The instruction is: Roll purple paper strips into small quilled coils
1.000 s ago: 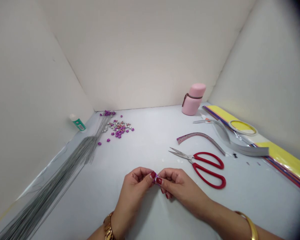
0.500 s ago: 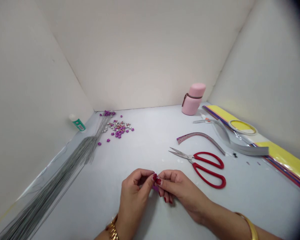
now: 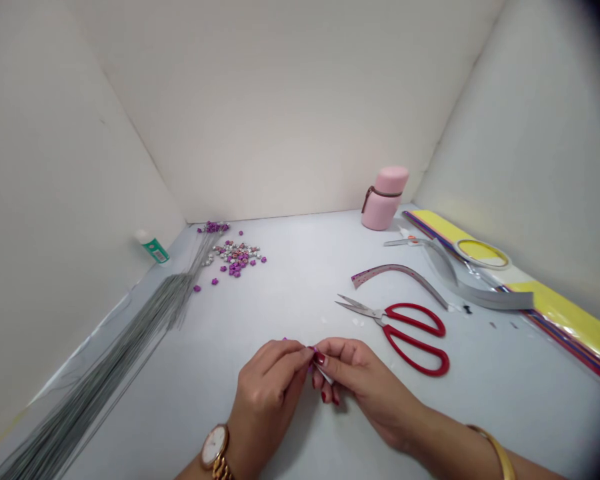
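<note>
Close together above the table front, my left hand [image 3: 275, 380] and my right hand [image 3: 365, 377] meet at the fingertips. Both are closed in a pinch on a small purple paper strip [image 3: 325, 375], whose pale underside shows below my right thumb. Fingers cover most of it, so its folded shape is hidden. A tiny purple bit shows just above my left knuckles. Right of the hands lie red-handled scissors [image 3: 415, 310], blades apart and pointing left. Beyond them curves a pinkish dotted strip [image 3: 400, 269]. Small purple and silver paper stars [image 3: 237, 257] lie heaped at the back left.
Along the left runs a bundle of grey wires [image 3: 130, 353], some tipped with purple stars. A green glue stick [image 3: 155, 250] is by the left wall. A pink flask [image 3: 381, 200] stands at the back. Yellow paper packs [image 3: 560, 310], a tape roll [image 3: 481, 253] and grey strips [image 3: 500, 298] occupy the right.
My left hand has rolled over, its back now upward and the watch face in view. The strip's pale side now shows under my right thumb. My right hand has barely moved.
</note>
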`<state>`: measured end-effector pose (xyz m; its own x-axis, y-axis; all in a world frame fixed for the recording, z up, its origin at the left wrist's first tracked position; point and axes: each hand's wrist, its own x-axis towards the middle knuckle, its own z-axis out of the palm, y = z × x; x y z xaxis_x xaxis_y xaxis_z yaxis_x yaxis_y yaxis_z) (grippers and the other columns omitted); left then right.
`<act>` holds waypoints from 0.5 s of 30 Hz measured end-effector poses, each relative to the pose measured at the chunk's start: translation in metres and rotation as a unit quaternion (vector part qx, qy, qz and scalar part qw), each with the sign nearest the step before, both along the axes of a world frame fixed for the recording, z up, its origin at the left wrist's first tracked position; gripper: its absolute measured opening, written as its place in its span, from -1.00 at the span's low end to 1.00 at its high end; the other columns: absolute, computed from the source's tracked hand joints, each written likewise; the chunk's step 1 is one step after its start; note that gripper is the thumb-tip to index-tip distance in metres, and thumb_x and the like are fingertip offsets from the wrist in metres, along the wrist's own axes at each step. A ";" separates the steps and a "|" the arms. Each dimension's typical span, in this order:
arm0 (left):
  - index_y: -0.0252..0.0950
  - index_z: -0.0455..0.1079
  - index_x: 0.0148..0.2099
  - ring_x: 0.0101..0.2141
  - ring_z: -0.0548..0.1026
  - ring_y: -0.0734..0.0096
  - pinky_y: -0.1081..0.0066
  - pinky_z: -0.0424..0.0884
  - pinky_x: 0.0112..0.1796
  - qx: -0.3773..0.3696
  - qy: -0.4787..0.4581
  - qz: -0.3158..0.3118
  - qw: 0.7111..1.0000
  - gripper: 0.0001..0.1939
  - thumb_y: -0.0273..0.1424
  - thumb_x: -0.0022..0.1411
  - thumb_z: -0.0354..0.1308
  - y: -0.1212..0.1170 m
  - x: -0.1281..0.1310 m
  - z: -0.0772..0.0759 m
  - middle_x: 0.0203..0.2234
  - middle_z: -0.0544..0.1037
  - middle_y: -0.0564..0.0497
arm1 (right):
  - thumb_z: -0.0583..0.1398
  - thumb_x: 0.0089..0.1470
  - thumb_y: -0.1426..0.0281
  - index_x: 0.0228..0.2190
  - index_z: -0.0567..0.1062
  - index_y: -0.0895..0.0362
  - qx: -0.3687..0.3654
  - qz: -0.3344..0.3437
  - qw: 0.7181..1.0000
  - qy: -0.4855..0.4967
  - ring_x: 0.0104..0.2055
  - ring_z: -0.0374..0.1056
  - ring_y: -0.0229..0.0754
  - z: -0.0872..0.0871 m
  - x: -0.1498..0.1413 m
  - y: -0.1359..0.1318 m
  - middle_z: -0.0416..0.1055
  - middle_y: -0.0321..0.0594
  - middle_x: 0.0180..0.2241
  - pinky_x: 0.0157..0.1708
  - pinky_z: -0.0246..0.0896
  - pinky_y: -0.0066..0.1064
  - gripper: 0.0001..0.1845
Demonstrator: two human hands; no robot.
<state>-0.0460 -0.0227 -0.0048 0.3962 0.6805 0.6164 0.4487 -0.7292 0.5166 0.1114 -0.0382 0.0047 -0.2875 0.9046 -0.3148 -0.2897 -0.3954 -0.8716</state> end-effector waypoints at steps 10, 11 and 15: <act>-0.32 0.41 -0.22 -0.29 0.46 0.36 0.42 0.41 -0.26 -0.091 -0.007 0.001 0.996 -0.81 -0.59 0.12 0.05 -0.001 0.001 0.006 -0.32 0.51 -0.11 | 0.20 -0.05 0.22 -0.44 0.49 0.23 0.013 -0.003 1.000 0.010 -0.59 0.18 -0.40 -0.003 0.000 0.001 0.35 -0.28 -0.56 -0.58 -0.02 -0.56 -0.71; -0.32 0.42 -0.23 -0.28 0.46 0.36 0.41 0.41 -0.26 -0.105 -0.008 0.005 0.994 -0.81 -0.58 0.12 0.05 -0.001 0.001 0.006 -0.32 0.51 -0.11 | 0.19 -0.04 0.23 -0.43 0.49 0.22 0.014 -0.001 1.000 0.009 -0.59 0.18 -0.40 -0.003 0.000 0.001 0.36 -0.28 -0.55 -0.58 -0.02 -0.56 -0.72; -0.29 0.42 -0.24 -0.28 0.47 0.34 0.39 0.41 -0.25 -0.151 -0.035 0.021 0.988 -0.83 -0.54 0.12 0.06 -0.001 0.002 0.005 -0.33 0.52 -0.08 | 0.20 -0.05 0.23 -0.42 0.50 0.22 0.015 -0.004 1.000 0.003 -0.59 0.20 -0.37 -0.001 -0.001 0.001 0.36 -0.27 -0.55 -0.59 0.00 -0.55 -0.73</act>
<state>-0.0438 -0.0234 -0.0003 0.3282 0.8524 0.4071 0.4304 -0.5186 0.7388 0.1104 -0.0376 0.0035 -0.2823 0.9160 -0.2852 -0.2981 -0.3663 -0.8815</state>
